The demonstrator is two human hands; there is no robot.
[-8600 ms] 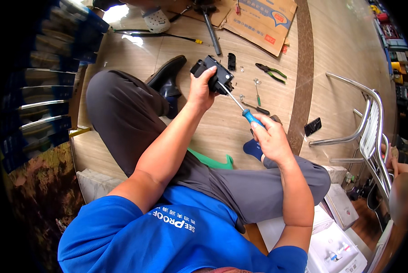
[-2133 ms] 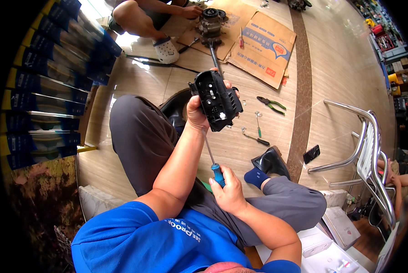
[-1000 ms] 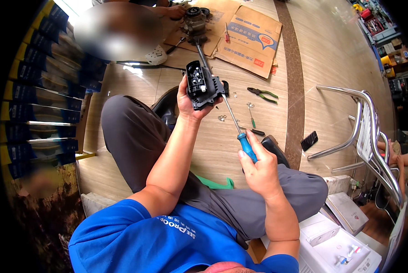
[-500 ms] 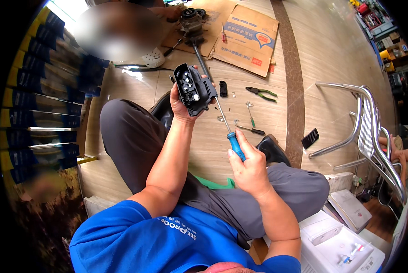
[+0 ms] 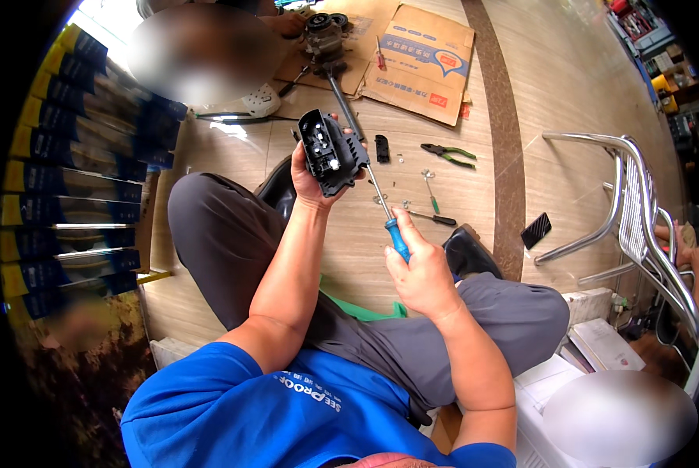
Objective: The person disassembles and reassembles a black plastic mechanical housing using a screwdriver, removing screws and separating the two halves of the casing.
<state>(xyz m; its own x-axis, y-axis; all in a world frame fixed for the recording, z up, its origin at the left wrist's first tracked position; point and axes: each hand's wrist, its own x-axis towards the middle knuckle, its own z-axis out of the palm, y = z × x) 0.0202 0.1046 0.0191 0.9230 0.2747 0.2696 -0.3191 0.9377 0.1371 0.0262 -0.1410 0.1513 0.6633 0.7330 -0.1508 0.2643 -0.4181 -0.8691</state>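
Clock centred on the part, 12 pointing away from the person.

Left hand [image 5: 312,181] is closed round an open-faced black plastic housing [image 5: 324,148], held up above the beige tiled floor [image 5: 474,199], hollow side to camera, small white fittings [image 5: 334,164] inside. Thumb at 9, fingertips wrapping from behind near 1 and 4. Right hand [image 5: 423,273] grips a long steel-shafted screwdriver with a blue handle [image 5: 397,236]. Shaft runs in from 5, tip at the housing's 4 o'clock edge. Can't tell if it's seated or just beside the rim.

Step in hand, my read: driver work at that edge; screw or clip, can't say. Next move calls for a braced left grip, shaft in line with whatever the tip bears on, pressure before any twist. Slip risk: left fingertips sit right by the tip.

On the floor: small black slotted plastic piece [image 5: 381,148] at 3, green-handled pliers [image 5: 451,155] farther out at 3, thin green-handled screwdriver [image 5: 433,201] and black-handled tool [image 5: 443,221] at 4. Small loose metal bits [image 5: 380,200] between 4 and 5, easily lost.
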